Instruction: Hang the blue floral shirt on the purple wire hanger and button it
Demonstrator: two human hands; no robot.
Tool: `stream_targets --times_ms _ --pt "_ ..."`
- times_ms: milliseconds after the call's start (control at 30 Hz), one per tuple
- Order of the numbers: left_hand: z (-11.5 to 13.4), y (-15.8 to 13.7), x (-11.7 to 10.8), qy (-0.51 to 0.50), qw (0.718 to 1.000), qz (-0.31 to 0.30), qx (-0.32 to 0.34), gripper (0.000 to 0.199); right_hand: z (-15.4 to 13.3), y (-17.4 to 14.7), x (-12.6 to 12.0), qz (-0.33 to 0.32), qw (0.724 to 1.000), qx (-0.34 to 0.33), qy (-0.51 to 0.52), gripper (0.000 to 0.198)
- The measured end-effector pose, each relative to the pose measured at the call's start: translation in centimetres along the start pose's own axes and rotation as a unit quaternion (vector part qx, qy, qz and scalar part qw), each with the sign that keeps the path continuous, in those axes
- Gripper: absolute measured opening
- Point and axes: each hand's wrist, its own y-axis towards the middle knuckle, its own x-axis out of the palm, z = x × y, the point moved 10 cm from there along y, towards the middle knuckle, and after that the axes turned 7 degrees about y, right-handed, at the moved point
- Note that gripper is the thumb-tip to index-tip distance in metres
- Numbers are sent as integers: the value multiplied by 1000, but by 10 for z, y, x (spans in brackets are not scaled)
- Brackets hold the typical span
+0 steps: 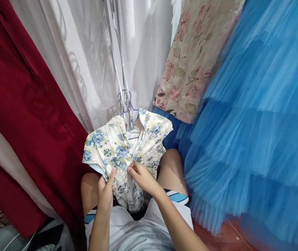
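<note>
A cream blouse with blue flowers (pixel 121 150) hangs in front of my knees on a purple wire hanger (pixel 131 101). The hanger's hook is by several white ribbons (pixel 120 62). At the front opening, my right hand (pixel 138 174) pinches the cloth between thumb and fingers. Lower on the left side, my left hand (pixel 106 190) grips the blouse, its thumb lying on top and its fingers hidden behind the fabric. The lower part of the blouse drops between my legs.
White curtains (pixel 86 55) hang behind. Dark red cloth (pixel 41 115) falls on the left. To the right are a floral cloth (pixel 188 69) and a tiered blue tulle skirt (pixel 253 132). A reddish floor (pixel 217 238) and white cables (pixel 30 240) show below.
</note>
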Motion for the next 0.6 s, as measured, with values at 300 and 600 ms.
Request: stream_targets --times_ms 300,600 --pt "21 -17 -29 171 960 169 143 39 31 -8 -4 17 983 66 168 24" --pt "-25 -24 66 312 935 -52 158 4 15 -22 -5 -17 975 93 201 25"
